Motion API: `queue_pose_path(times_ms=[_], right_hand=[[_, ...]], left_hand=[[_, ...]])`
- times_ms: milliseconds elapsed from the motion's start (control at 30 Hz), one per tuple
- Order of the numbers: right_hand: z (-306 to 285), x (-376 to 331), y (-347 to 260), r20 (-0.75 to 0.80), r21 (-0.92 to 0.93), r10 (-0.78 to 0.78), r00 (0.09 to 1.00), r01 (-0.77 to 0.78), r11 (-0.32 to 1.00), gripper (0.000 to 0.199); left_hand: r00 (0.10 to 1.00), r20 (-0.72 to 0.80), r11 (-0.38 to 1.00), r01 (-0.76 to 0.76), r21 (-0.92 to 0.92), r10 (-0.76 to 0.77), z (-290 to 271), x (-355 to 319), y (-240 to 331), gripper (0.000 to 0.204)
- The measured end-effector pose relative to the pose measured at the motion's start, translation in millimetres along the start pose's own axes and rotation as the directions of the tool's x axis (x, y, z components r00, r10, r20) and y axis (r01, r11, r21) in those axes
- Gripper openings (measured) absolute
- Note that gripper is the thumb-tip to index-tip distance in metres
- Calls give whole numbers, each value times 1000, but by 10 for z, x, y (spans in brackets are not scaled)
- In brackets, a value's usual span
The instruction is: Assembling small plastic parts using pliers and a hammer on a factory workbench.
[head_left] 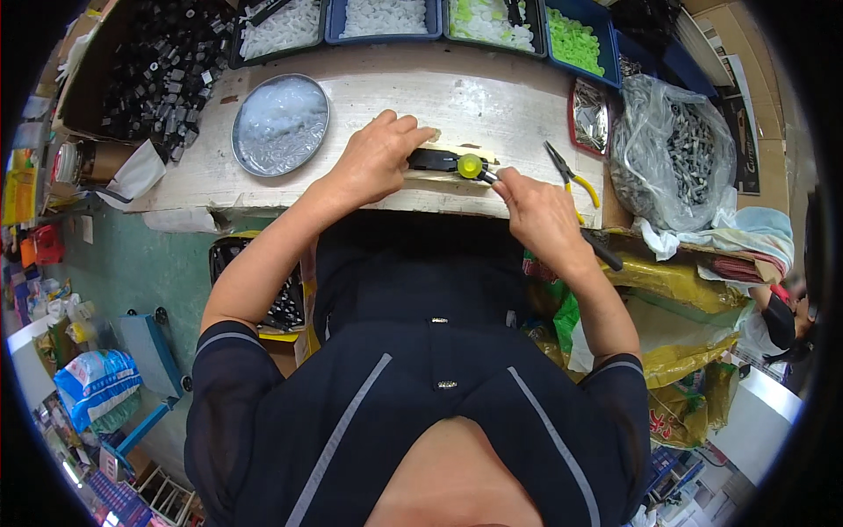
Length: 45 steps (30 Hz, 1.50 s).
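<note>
My left hand [373,158] lies at the front edge of the worktable, its fingers closed on the left end of a flat black piece [428,160]. In my closed right hand [540,218] is a small mallet with a round yellow-green head [470,166], a metal neck and a black handle [602,251]. The mallet head covers the right end of the black piece; from above I cannot tell whether they touch. Beneath the piece is a pale wooden block [446,179]. Pliers with yellow handles [569,178] lie on the table right of my right hand.
A round metal tray [235,145] of clear small parts stands left on the worktable [386,88]. Bins of white and green parts [575,44] line the back. Dark parts [167,70] fill a box far left. A plastic bag [672,149] of metal parts and a red-rimmed dish [588,117] are right.
</note>
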State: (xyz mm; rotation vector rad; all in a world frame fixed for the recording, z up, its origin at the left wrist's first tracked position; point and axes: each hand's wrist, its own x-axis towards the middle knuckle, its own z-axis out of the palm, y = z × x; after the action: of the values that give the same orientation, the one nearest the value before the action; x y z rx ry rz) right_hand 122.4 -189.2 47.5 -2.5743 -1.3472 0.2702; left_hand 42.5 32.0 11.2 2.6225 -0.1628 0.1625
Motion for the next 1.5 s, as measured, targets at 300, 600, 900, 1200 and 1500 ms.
queue_pose_path(times_ms=[300, 600, 900, 1200, 1500], right_hand=[[46, 370, -215, -33, 112, -42, 999, 45, 993, 9], [-96, 561, -354, 18, 187, -5, 1000, 1, 982, 10], [94, 578, -224, -118, 184, 21, 993, 1, 983, 11], [364, -48, 522, -417, -90, 163, 894, -219, 971, 18], [-71, 1403, 732, -651, -119, -87, 754, 12, 993, 11]], left_hand=[[973, -182, 969, 102, -227, -145, 94, -99, -18, 65], [844, -477, 962, 154, -226, -247, 300, -352, 35, 77], [902, -396, 978, 106, -178, -170, 196, -355, 49, 76], [923, -300, 956, -280, -91, 242, 160, -63, -142, 41], [884, -288, 867, -216, 448, 369, 273, 903, -718, 13]])
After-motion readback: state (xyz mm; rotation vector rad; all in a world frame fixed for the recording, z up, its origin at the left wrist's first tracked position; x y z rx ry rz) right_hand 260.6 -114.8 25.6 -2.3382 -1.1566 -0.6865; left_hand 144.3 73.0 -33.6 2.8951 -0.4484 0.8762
